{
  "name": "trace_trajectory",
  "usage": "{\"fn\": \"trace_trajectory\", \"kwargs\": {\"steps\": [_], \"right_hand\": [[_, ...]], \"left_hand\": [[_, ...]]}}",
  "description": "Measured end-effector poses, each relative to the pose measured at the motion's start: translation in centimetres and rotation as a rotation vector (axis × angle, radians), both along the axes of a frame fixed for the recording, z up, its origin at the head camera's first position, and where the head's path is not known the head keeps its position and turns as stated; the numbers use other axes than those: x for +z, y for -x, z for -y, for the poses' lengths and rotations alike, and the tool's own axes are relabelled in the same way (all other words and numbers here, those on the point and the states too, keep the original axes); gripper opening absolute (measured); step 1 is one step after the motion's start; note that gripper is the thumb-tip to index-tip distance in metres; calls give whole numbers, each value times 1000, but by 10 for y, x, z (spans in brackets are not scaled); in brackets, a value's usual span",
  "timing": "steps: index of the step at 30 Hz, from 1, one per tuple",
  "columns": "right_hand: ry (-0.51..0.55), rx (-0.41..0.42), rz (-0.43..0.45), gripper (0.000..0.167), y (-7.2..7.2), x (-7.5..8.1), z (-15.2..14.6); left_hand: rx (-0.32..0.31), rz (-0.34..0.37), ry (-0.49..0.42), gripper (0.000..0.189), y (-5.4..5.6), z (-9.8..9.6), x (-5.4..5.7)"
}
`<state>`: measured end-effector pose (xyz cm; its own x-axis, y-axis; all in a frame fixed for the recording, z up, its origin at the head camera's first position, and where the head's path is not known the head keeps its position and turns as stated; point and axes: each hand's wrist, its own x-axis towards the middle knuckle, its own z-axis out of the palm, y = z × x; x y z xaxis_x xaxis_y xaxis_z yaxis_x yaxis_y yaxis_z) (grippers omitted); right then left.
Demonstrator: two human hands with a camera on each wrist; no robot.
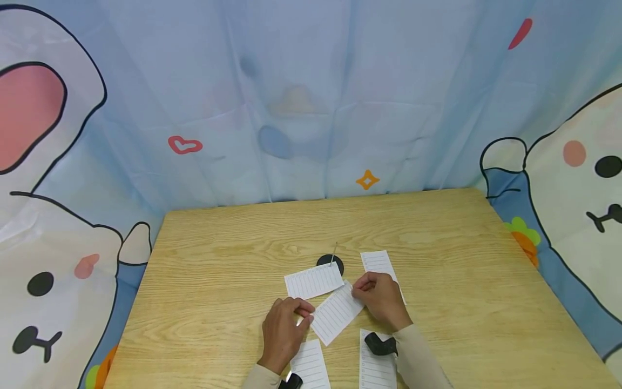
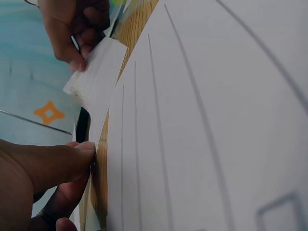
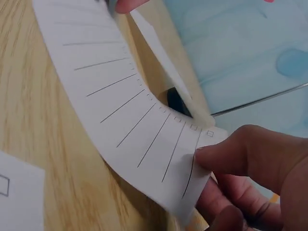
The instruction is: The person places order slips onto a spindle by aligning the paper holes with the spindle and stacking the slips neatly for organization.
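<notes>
Head-high, one camera faces forward and down over the pale wooden tabletop (image 1: 218,254); both wrist cameras, tilted, share the held white ruled paper card (image 1: 335,316) close up.

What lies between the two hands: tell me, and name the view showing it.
A lined white card, pinched near opposite ends, spans from the left hand to the right hand; the head view shows it.
</notes>
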<state>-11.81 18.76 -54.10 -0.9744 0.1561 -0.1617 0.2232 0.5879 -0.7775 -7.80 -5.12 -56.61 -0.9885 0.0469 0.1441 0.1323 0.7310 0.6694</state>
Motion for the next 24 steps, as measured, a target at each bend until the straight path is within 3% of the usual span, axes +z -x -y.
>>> {"fn": "trace_trajectory", "kwargs": {"steps": [5,12,16,24], "right_hand": [[102,25,25,14,1,-2,-7],[74,96,37,6,-1,-1,-16],[109,147,48,5,-2,0,-19],[267,169,60,9,-1,0,-23]], "left_hand": [[-4,-7,2,25,1,0,0],[-9,-15,3,26,0,1,0],[-14,-5,-11,27,0,2,1],[-45,33,-113,23,2,8,5]]}}
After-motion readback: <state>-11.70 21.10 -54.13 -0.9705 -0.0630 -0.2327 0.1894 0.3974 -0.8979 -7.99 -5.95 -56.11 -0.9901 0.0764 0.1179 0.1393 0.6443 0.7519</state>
